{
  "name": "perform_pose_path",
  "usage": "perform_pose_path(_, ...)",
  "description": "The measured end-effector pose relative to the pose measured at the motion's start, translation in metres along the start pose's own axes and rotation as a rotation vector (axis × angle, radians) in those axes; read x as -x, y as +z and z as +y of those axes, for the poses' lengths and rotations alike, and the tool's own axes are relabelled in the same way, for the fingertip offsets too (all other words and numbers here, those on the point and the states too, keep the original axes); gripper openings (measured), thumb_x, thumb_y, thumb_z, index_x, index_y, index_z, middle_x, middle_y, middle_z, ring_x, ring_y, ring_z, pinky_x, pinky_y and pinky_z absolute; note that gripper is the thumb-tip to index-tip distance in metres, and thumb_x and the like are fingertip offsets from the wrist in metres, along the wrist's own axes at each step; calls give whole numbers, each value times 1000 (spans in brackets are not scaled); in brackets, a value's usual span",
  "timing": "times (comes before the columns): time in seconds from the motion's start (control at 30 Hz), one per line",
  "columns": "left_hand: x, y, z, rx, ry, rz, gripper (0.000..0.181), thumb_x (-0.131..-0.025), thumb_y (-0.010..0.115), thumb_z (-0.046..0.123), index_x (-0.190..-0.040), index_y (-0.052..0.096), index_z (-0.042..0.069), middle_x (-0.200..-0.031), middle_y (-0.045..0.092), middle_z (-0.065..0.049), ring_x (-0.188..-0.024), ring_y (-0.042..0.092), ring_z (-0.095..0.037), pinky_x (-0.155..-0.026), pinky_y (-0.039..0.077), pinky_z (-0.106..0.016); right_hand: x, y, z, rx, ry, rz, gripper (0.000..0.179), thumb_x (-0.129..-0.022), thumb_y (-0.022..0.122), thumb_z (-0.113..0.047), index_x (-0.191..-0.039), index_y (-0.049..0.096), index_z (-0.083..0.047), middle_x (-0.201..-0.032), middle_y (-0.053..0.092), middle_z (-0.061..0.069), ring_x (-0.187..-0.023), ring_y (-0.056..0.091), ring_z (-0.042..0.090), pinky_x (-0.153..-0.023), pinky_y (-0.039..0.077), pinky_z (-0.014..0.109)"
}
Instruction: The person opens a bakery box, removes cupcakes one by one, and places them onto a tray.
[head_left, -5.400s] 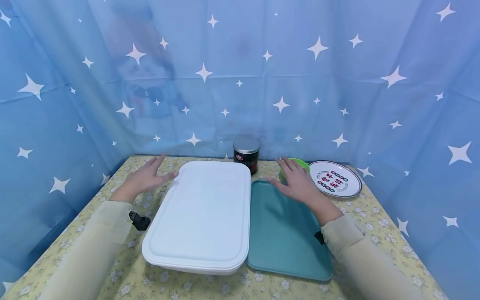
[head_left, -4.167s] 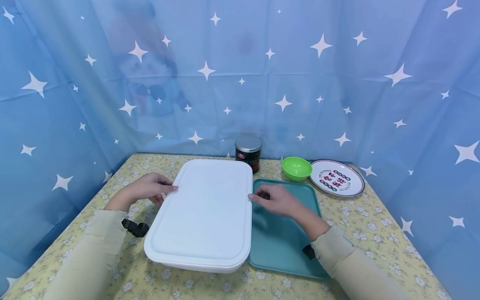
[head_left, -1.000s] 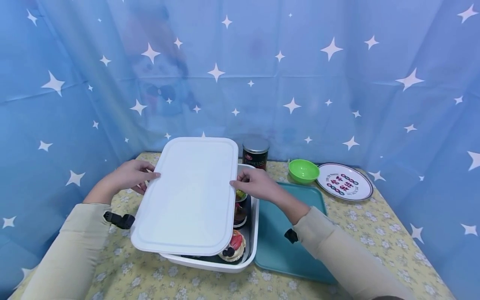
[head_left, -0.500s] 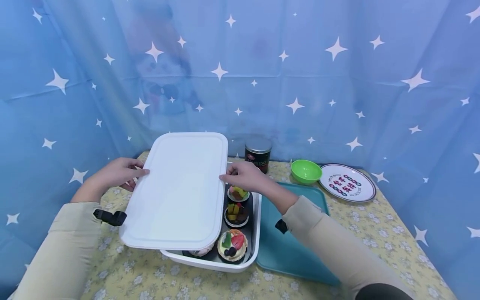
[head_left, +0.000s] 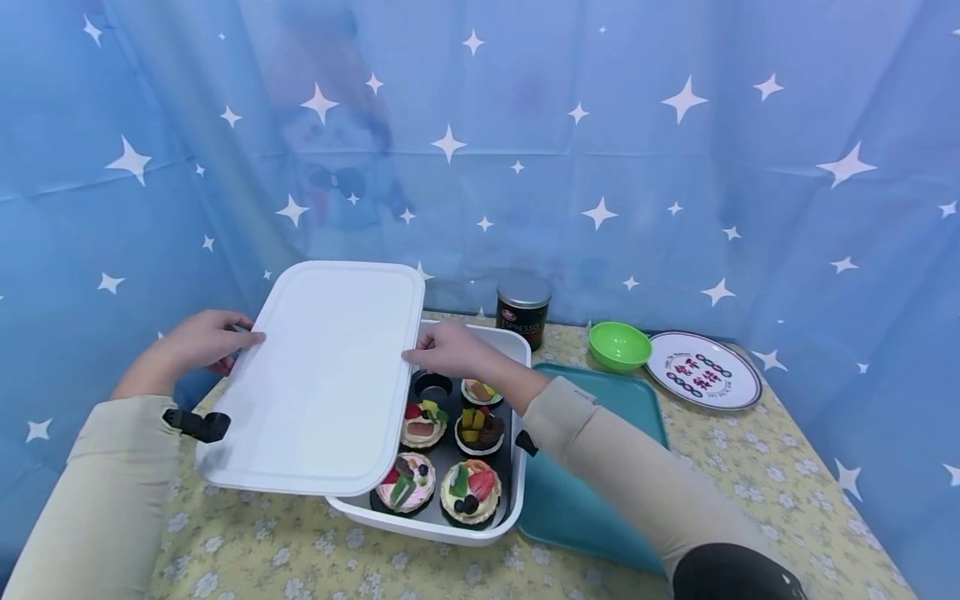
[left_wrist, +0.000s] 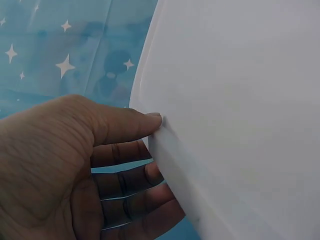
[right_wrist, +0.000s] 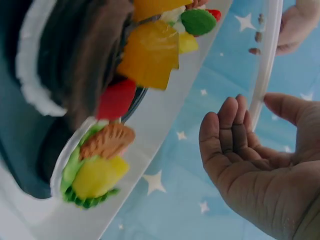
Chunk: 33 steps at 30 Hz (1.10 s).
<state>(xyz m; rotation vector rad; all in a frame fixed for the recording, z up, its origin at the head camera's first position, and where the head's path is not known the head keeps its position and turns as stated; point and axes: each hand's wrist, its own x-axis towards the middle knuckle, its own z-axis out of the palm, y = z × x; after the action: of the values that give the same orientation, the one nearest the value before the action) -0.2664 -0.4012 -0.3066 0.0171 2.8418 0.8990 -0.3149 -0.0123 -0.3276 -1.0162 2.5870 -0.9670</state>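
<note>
A large white lid [head_left: 322,375] hangs raised and shifted left over a white box [head_left: 427,529]. My left hand [head_left: 191,350] pinches its left edge, thumb on top and fingers below, as the left wrist view shows on the lid [left_wrist: 225,110]. At the opposite edge my right hand [head_left: 457,350] pinches the lid, and the right wrist view shows this hand [right_wrist: 260,160] with its thumb against the rim. Inside the box sits a dark muffin tin [head_left: 442,454] with fruit-topped tarts, among them one with strawberry [head_left: 471,492] and a pink-creamed one [head_left: 405,482]. The lid covers the box's left part.
A teal tray [head_left: 577,508] lies right of the box, partly under my right forearm. Behind stand a black espresso can [head_left: 523,312], a green bowl [head_left: 620,346] and a white plate with red lettering [head_left: 701,371]. A blue star-patterned curtain [head_left: 525,167] surrounds the floral-covered table [head_left: 780,467].
Both hands first hovered apart, then took hold of the lid's sides. The lid has come up off the box and moved left, uncovering the tarts.
</note>
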Motion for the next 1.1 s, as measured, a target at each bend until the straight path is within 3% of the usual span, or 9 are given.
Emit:
perform_pose_path(0.1, 3, -6, -7, -18, -26, -5, 74, -103, 55, 42, -145, 35, -16, -124, 54, -35, -74, 68, -22, -71, 59, -42, -7, 6, -5, 10, 22, -13, 34, -101, 61, -38, -78, 66, -13, -68, 63, 0, -53, 46, 13, -56, 41, 28)
perform_pose_path(0.33, 8, -16, -14, -33, -49, -4, 75, -103, 56, 41, -145, 34, -17, -123, 52, -35, -73, 65, -24, -69, 58, -42, -20, 17, -10, -30, 29, -45, 46, -100, 62, -38, -61, 55, -14, -53, 47, -3, -46, 38, 13, -55, 40, 29)
perform_pose_path(0.53, 10, -22, -21, -51, -73, 4, 79, -102, 55, 43, -148, 30, -16, -112, 55, -28, -71, 58, -26, -67, 55, -41, -29, 26, -16, 5, 33, -70, 48, -100, 61, -39, -64, 64, -7, -55, 58, -2, -46, 42, 13, -55, 41, 28)
perform_pose_path(0.63, 9, -23, -24, -58, -84, 14, 79, -102, 55, 44, -147, 31, -15, -114, 55, -30, -74, 59, -27, -68, 56, -42, -33, 30, -17, 22, 45, -76, 46, -100, 61, -40, -70, 69, -7, -62, 65, -1, -51, 50, 13, -56, 44, 28)
perform_pose_path(0.73, 7, -22, -28, -81, -84, 34, 79, -102, 54, 46, -147, 33, -15, -126, 51, -36, -85, 64, -33, -71, 57, -44, -36, 34, -16, 29, 67, -75, 42, -100, 61, -41, -73, 71, -11, -71, 70, 1, -57, 57, 14, -58, 46, 28)
perform_pose_path(0.87, 2, -19, -32, -149, -106, 71, 80, -102, 51, 52, -147, 37, -12, -138, 45, -38, -102, 63, -41, -76, 55, -48, -40, 39, -16, 19, 103, -80, 43, -100, 60, -42, -74, 70, -10, -77, 72, 4, -58, 56, 15, -58, 46, 28)
perform_pose_path(1.1, -4, -15, -38, -245, -145, 158, 78, -102, 43, 56, -144, 44, -9, -141, 40, -39, -123, 42, -59, -89, 42, -68, -47, 44, -20, 8, 123, -74, 43, -101, 58, -42, -82, 71, -5, -73, 68, 2, -55, 48, 14, -57, 42, 29)
